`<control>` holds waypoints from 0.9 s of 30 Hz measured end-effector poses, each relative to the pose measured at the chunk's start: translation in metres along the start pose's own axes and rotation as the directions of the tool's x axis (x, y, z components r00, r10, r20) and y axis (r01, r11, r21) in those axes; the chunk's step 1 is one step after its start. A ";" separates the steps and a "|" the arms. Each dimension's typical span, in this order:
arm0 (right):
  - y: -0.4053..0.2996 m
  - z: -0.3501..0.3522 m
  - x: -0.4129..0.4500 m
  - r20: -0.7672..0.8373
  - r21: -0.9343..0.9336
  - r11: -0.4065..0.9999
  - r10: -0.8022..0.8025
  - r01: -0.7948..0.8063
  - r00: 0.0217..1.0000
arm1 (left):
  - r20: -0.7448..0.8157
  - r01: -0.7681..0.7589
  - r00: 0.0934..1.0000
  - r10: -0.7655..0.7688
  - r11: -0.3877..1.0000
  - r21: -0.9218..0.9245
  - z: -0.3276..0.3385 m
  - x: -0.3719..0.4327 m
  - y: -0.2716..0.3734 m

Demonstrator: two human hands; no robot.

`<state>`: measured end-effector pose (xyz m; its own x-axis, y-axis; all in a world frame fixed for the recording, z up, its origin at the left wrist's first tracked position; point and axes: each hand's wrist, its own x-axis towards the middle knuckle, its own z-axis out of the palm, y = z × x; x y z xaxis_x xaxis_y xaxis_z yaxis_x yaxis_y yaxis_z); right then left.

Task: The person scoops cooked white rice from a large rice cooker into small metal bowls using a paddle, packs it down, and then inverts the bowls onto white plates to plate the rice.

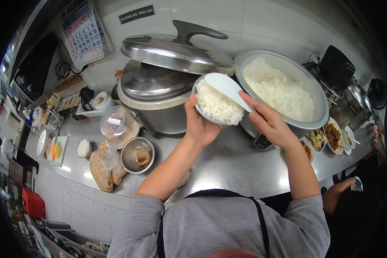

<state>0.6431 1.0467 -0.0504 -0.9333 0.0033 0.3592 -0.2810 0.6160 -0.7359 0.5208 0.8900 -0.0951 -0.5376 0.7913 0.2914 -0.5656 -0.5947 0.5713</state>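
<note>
My left hand (pixel 202 129) holds a small metal bowl (pixel 209 120) heaped with cooked white rice (pixel 217 103), tilted toward me. In my right hand (pixel 267 121) is a white rice paddle (pixel 224 86), its flat blade laid against the top of the mound. Just right of the bowl stands a large open rice cooker pot (pixel 322 93), with plenty of loose rice (pixel 277 87) inside. To the left sits a second large cooker (pixel 159 111) under its metal lid (pixel 158 80). Another metal lid (pixel 180 53) with a dark handle leans over that one.
On the steel counter (pixel 232 167) at left are a steel bowl (pixel 129 161) with a brown block, bagged food (pixel 100 167), a small rice bowl (pixel 84 149) and a cutting board (pixel 64 151). Serving dishes (pixel 333 135) line the right. A person's arm (pixel 337 195) is near the right edge.
</note>
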 end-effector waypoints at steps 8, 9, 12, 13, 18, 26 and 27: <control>-0.005 -0.058 0.181 -0.357 -0.534 0.828 -0.037 -0.171 0.934 | -0.024 0.058 0.997 -0.069 0.950 -0.308 -0.020 -0.110 0.034; 0.004 -0.063 0.210 -0.338 -0.615 0.770 -0.064 -0.169 0.939 | -0.035 0.062 0.996 -0.077 0.949 -0.308 -0.026 -0.124 0.036; 0.041 -0.065 0.275 -0.146 -0.759 0.649 -0.087 -0.055 0.986 | -0.259 -0.076 0.966 0.024 0.978 -0.193 -0.036 -0.168 0.045; 0.042 -0.055 0.285 -0.110 -0.762 0.646 -0.050 -0.052 0.993 | -0.359 -0.141 0.929 0.095 0.985 -0.104 -0.036 -0.181 0.048; 0.011 -0.034 0.308 0.007 -0.759 0.650 0.054 -0.030 0.998 | -0.396 -0.354 0.879 0.267 0.921 -0.163 -0.057 -0.228 0.067; -0.027 -0.138 0.194 -0.156 -0.804 0.573 0.057 -0.160 0.986 | -0.357 -0.155 0.932 0.067 0.962 -0.223 -0.073 -0.204 0.038; -0.004 -0.156 0.167 -0.198 -0.837 0.518 0.012 -0.175 0.980 | -0.395 -0.135 0.918 0.031 0.962 -0.238 -0.073 -0.200 0.028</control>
<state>0.5231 1.1677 0.1024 -0.8740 0.1666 0.4565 0.2052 0.9781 0.0359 0.5668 0.7045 -0.1930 -0.7583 0.6517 -0.0175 -0.6201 -0.7128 0.3277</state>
